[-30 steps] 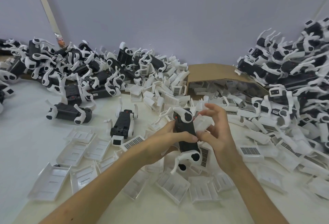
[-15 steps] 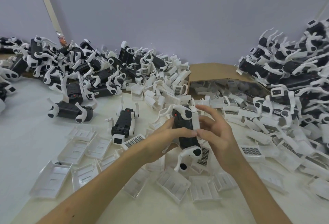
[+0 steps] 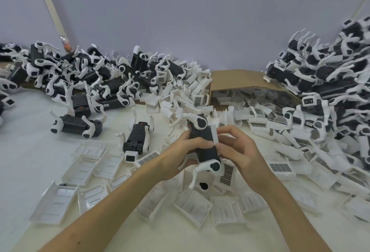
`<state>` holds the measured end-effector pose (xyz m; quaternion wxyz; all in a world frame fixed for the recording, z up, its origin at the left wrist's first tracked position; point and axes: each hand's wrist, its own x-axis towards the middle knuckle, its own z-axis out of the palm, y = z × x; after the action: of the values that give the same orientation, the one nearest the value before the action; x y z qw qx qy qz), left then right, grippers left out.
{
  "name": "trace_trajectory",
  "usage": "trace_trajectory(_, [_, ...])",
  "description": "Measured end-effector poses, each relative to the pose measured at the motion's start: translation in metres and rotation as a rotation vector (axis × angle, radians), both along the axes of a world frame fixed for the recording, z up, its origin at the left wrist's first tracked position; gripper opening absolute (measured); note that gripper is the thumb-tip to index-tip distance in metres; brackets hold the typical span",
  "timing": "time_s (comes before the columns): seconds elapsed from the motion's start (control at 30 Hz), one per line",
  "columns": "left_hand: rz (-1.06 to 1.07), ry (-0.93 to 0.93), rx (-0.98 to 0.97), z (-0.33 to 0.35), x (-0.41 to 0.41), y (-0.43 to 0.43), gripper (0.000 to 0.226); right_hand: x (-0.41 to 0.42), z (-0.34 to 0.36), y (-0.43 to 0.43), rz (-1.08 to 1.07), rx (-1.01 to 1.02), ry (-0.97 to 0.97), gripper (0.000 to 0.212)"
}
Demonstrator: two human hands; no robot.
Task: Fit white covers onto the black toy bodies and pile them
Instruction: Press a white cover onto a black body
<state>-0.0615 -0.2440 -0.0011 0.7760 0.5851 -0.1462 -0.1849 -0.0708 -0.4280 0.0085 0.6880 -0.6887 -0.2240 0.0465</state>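
Cover (image 3: 213, 135) meets body (image 3: 209, 152) in front of the box (image 3: 240, 79).
Left of the box lies a heap (image 3: 96, 83) of uncovered bodies. In front of it the left hand (image 3: 184, 151) grips the body while the right hand (image 3: 238, 151) pinches the cover against its right edge (loose covers (image 3: 192, 205) lie beneath). A pile (image 3: 330, 83) rises right of the box.

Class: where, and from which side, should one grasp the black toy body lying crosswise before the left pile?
Grip its bare middle from above: the black toy body lies flat, with white legs sticking out at both ends.
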Motion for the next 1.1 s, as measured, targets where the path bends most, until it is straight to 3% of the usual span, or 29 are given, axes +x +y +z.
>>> trace_trajectory(0.13, [0.091,-0.056,0.058,0.002,0.0,-0.001,0.071,-0.003,0.002,0.001,0.004,0.017,-0.024,0.025])
trace_trajectory(0.33, [0.182,-0.093,0.047,0.002,-0.005,-0.007,0.038,-0.003,0.001,0.002,-0.03,0.048,-0.026,0.022])
trace_trajectory(0.5, [0.206,-0.097,0.051,0.002,-0.004,-0.007,0.007,-0.003,0.002,0.005,-0.064,0.054,-0.04,0.035])
trace_trajectory(0.67, [0.223,-0.137,0.104,0.004,-0.005,-0.009,0.015,-0.003,0.001,0.005,-0.1,0.043,-0.066,0.025])
trace_trajectory(1.1, [0.163,-0.17,0.131,0.008,-0.009,-0.009,0.018,-0.004,0.004,0.001,-0.09,0.014,-0.075,0.025])
